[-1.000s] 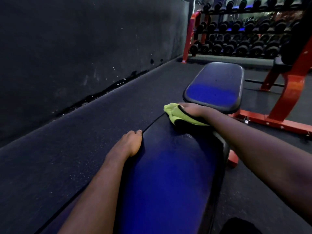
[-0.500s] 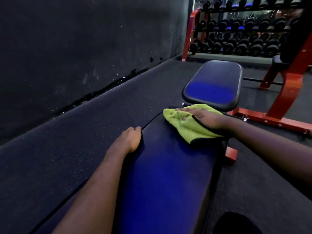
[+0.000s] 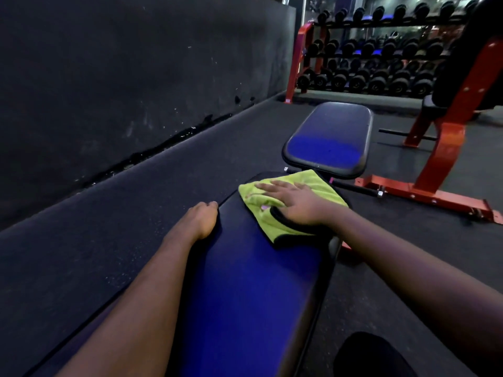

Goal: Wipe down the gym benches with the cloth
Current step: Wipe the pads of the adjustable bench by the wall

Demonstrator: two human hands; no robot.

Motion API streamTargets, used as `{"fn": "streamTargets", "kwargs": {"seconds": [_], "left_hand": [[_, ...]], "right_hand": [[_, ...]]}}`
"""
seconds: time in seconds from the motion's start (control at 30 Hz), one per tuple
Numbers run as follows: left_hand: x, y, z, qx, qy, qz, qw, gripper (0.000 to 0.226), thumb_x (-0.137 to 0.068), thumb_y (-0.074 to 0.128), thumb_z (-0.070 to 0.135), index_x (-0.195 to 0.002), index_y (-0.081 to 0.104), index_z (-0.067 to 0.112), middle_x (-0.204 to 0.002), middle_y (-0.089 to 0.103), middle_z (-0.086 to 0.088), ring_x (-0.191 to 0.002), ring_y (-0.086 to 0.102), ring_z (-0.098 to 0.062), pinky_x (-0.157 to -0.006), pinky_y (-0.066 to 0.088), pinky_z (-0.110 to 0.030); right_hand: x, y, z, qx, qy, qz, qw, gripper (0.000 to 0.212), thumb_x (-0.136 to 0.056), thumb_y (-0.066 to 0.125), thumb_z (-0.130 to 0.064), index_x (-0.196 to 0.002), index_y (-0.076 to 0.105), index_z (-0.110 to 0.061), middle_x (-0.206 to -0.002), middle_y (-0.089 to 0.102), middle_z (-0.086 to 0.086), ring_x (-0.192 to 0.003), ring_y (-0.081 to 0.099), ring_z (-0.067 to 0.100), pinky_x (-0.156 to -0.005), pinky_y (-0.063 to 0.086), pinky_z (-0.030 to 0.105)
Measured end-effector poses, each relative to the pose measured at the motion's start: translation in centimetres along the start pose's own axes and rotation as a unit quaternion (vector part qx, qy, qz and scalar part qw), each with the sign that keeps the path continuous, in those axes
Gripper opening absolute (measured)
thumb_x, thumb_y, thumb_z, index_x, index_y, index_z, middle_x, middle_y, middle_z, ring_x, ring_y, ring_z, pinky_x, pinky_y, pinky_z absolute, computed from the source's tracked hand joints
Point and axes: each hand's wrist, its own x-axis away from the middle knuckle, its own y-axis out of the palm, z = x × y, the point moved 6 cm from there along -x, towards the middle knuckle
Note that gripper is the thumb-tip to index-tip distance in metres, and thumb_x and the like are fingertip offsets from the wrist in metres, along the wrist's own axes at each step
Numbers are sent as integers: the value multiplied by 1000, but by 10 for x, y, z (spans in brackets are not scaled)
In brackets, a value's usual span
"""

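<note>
Your right hand is flat, fingers spread, pinning the cloth to the far end of the bench pad. I'd guess that's for wider swipes. Your left hand curls over the pad's left edge, probably to brace you.

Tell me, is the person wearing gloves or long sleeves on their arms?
No. The left hand and right hand have no gloves. The left forearm and right forearm are bare right to the picture's edge, so no sleeves show. No watch or bracelet shows on either wrist.
</note>
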Motion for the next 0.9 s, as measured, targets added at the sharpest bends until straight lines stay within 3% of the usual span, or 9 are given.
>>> {"fn": "streamTargets", "kwargs": {"seconds": [0.17,0.23,0.3,0.33,0.4,0.5,0.63,0.73,0.9], "left_hand": [[6,-1,0,-10,5,6,1000,54,-104,22,38,-143,40,5,-147,41,-20,-129,44,-34,-106,32,-43],[6,-2,0,-16,10,10,1000,53,-103,22,38,-140,42,6,-143,44,-19,-123,47,-33,-104,35,-44],[5,-2,1,-22,15,8,1000,52,-102,21,38,-138,45,7,-140,45,-18,-115,49,-30,-101,37,-44],[3,-1,1,-24,18,10,999,52,-102,21,37,-137,45,7,-140,46,-18,-113,49,-29,-100,37,-43],[1,-2,1,-22,16,11,1000,53,-102,22,37,-138,45,6,-140,46,-19,-117,49,-31,-99,37,-42],[0,0,0,-17,11,6,1000,55,-102,23,38,-141,42,4,-144,44,-21,-124,47,-33,-104,35,-44],[0,0,0,-16,13,5,1000,55,-102,23,37,-142,40,4,-145,43,-21,-126,46,-34,-104,34,-43],[0,-1,-1,-14,16,10,1000,54,-102,23,38,-142,41,5,-144,43,-20,-124,46,-34,-103,34,-44],[-3,0,-2,-12,16,10,1000,54,-103,23,37,-144,38,5,-146,41,-20,-127,45,-33,-103,33,-44]], "right_hand": [[49,-6,53,-82,53,78,992,46,-105,37,-42,-151,35,-35,-157,27,-21,-146,25,7,-121,16,38],[43,-6,87,-106,129,81,983,54,-100,37,-57,-150,39,-35,-155,34,-16,-145,31,12,-121,18,38],[29,2,124,-158,183,83,967,76,-79,28,-90,-141,44,-50,-151,44,-16,-141,39,17,-119,23,48],[23,2,129,-169,201,83,961,82,-72,21,-97,-138,44,-55,-149,47,-16,-139,42,18,-117,26,49],[18,-9,112,-152,225,81,959,73,-86,20,-84,-145,40,-46,-154,40,-11,-142,39,20,-119,25,43],[20,-16,72,-65,202,65,975,55,-103,26,-54,-154,29,-33,-162,24,-13,-149,23,14,-120,19,41],[45,1,15,-13,101,27,994,63,-97,18,-64,-155,22,-40,-162,10,-24,-150,10,4,-121,7,43],[81,10,-15,-18,-4,78,997,59,-94,16,-69,-150,25,-53,-157,9,-35,-146,3,-8,-118,1,34],[85,7,33,-131,75,113,982,53,-98,31,-62,-149,31,-45,-157,32,-19,-147,23,3,-123,9,42]]}}
